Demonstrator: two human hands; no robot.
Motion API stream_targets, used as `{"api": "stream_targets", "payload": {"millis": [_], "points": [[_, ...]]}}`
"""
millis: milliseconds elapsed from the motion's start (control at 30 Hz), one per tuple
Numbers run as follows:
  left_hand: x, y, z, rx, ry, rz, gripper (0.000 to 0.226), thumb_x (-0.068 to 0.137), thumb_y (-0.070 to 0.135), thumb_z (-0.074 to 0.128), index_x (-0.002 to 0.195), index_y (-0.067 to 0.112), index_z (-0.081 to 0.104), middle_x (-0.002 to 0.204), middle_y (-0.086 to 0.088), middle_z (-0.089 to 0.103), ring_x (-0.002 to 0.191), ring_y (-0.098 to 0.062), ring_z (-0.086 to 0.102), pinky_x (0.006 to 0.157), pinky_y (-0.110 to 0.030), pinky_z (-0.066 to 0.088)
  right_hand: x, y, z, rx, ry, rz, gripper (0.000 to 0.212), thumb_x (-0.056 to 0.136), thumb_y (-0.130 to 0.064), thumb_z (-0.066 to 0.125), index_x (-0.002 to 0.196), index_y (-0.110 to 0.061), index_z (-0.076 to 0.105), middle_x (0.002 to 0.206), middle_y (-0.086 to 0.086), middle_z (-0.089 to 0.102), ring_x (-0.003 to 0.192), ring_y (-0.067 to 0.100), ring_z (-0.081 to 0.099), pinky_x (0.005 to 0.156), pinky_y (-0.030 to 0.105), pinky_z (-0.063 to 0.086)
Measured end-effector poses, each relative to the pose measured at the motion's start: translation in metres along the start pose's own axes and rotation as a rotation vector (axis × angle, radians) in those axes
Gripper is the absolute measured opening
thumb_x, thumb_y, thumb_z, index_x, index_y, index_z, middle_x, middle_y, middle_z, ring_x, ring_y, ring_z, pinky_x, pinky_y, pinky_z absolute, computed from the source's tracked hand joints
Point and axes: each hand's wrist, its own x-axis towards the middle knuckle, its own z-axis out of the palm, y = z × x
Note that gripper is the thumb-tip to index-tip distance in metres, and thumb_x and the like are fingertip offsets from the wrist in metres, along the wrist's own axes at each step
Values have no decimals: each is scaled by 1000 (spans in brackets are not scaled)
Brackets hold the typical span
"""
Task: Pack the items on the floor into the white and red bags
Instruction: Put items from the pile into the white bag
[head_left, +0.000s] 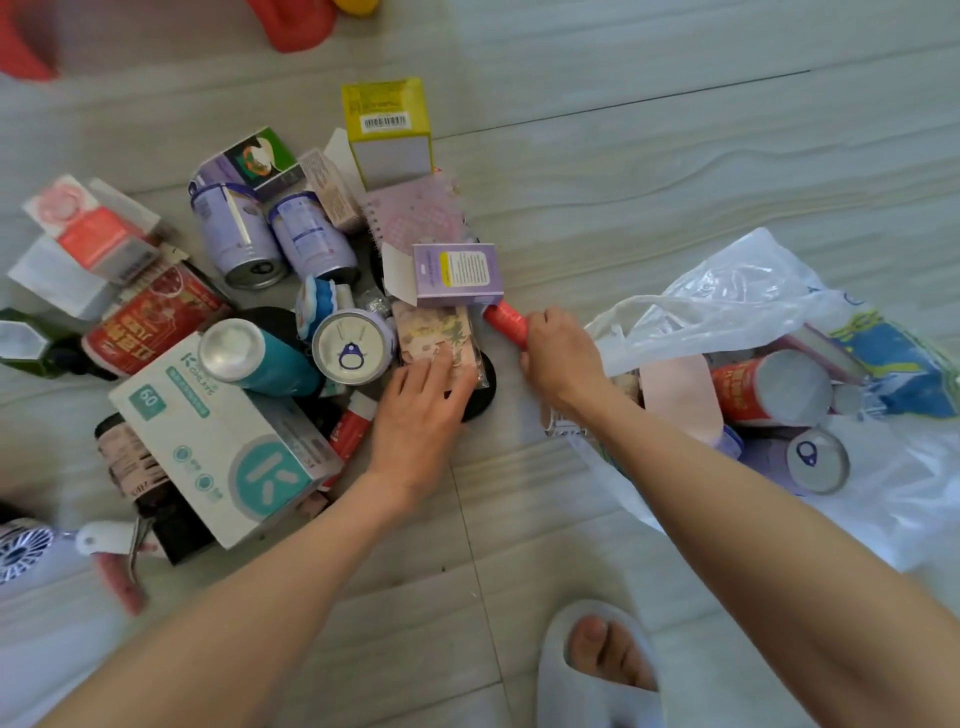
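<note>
- Head view: our right hand (558, 358) grips a red tube (506, 319) just beside the white bag (753, 291); stiff and light, we judge, best held mid-body.
- Our left hand (418, 410) rests flat-fingered on a flimsy picture packet (436, 332) in the pile.

Glossy thin plastic white bag (748, 301); shiny metal cans (244, 234); matt cardboard box (223, 441).

Grey floor (675, 156), item pile (249, 322), white bag (753, 291)
</note>
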Motion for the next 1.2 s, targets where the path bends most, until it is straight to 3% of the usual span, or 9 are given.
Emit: {"api": "stream_targets", "payload": {"millis": [300,467,600,700,800,967,1067,1200], "points": [[-10,-10,-10,-136,21,41,23,62,3,80,76,7,63,97,-13,65,87,-31,62,55,-34,52,-51,2,-25,255,130,130,25,93,-16,48,112,-1,54,110,15,50,94,30,52,72,28,32],[-4,-2,-22,-262,168,62,5,82,10,60,79,7,58,78,-9,62,71,-30,58,54,-38,49,-83,6,-31,405,230,186,28,90,-19,53,115,-6,56,106,15,53,88,26,51,70,24,29],[-14,18,-46,-418,265,5,17,88,16,48,85,5,60,75,-12,66,62,-29,61,52,-39,51,-114,13,-37,576,370,267,26,86,-19,60,110,-10,62,94,7,57,80,16,45,66,16,26],[-11,35,-76,-555,360,-137,13,91,17,52,89,5,56,72,-9,65,57,-26,59,50,-38,49,-139,30,-45,801,409,411,22,86,-26,62,106,-17,66,83,-1,58,75,12,50,63,14,36],[1,56,-111,-954,403,-308,5,92,13,54,90,10,51,80,-2,66,70,-21,65,64,-39,52,-159,49,-52,1064,488,557,12,87,-30,60,94,-22,64,79,4,65,70,16,57,64,25,45],[9,100,-135,-1425,175,-441,19,93,8,47,80,20,44,84,-1,69,73,-15,68,61,-30,54,-178,70,-49,1174,638,788,20,88,-34,57,97,-18,65,68,0,59,65,16,54,66,31,45],[20,125,-127,-1661,29,-707,13,95,12,46,83,15,46,85,1,69,66,-9,66,58,-24,54,-178,83,-51,1207,690,843,22,87,-37,57,99,-21,65,69,-1,56,68,15,51,65,29,43],[41,143,-107,-2097,-57,-1013,12,97,14,43,86,14,45,84,3,69,66,-9,68,54,-22,54,-168,97,-60,1159,739,822,25,88,-38,56,104,-20,64,88,2,62,80,15,57,66,21,44]]}}
